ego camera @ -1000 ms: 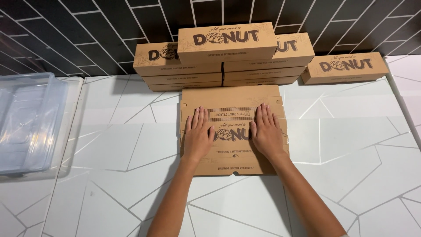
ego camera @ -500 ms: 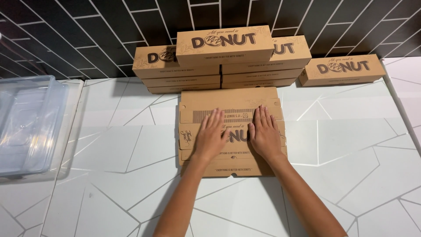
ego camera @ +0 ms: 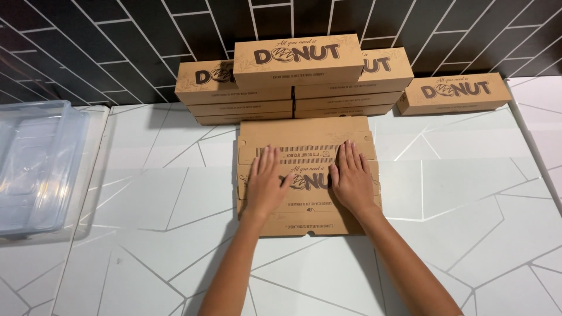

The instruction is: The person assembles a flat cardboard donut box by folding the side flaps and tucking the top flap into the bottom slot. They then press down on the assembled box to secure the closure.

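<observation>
**Hands close in on the flat box**

Since a second ago both hands slid inward. Left hand [ego camera: 266, 184] and right hand [ego camera: 349, 178] press the flat cardboard box [ego camera: 307, 175], fingers spread open, at frame centre on the counter [ego camera: 456, 210], flattening it further.

Your hands [ego camera: 266, 181] cover the middle of the flat box [ego camera: 304, 216]. The left frame edge cuts the clear bin [ego camera: 35, 164]; the front box [ego camera: 297, 58] hides the stacks [ego camera: 234, 102] behind.
</observation>
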